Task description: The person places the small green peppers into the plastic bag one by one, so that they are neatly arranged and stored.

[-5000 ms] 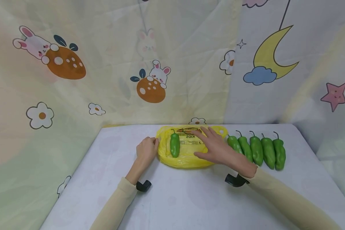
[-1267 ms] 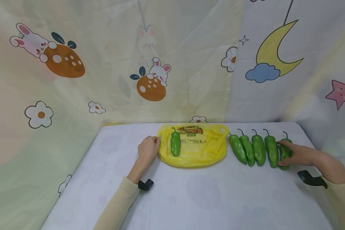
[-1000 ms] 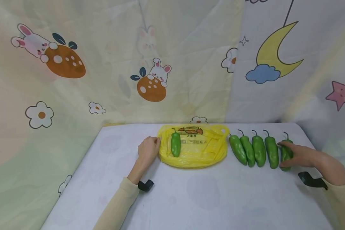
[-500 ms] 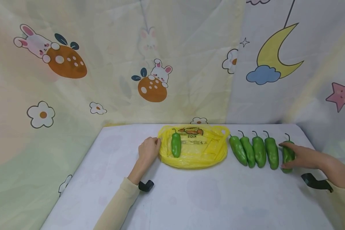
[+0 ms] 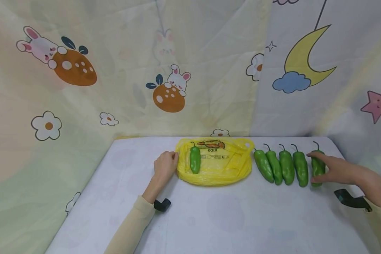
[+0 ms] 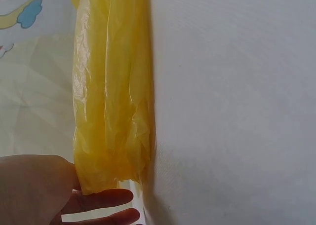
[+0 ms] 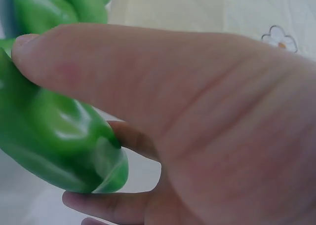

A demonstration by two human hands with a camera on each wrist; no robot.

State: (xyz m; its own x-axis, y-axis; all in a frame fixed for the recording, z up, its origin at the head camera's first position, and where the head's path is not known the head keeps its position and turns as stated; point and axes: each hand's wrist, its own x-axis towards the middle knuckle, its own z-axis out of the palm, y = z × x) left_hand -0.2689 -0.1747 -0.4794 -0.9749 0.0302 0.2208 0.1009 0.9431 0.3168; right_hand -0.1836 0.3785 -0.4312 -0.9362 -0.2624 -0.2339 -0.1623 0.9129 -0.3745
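Observation:
A yellow plastic bag (image 5: 216,176) with a burger print and mirrored "KIDS" lettering lies flat at the back middle. One green pepper (image 5: 195,160) rests on its left part. My left hand (image 5: 165,165) pinches the bag's left edge; in the left wrist view, thumb and fingers meet at a corner of the yellow plastic (image 6: 111,151). On the right, my right hand (image 5: 341,171) grips the rightmost green pepper (image 5: 318,165), thumb on the near end and fingers on the far end. The right wrist view has the thumb over that glossy pepper (image 7: 64,141), fingers on its other side.
Several green peppers (image 5: 286,167) stand in a row, stems to the back, between the bag and my right hand. The white table (image 5: 222,218) meets a printed cloth curtain (image 5: 206,88) at its back edge. Each wrist bears a black camera mount (image 5: 162,204).
My right hand has moved from over the bag to the rightmost pepper. That pepper has shifted right, away from its neighbour, and lately a little towards the back. My left hand stays at the bag.

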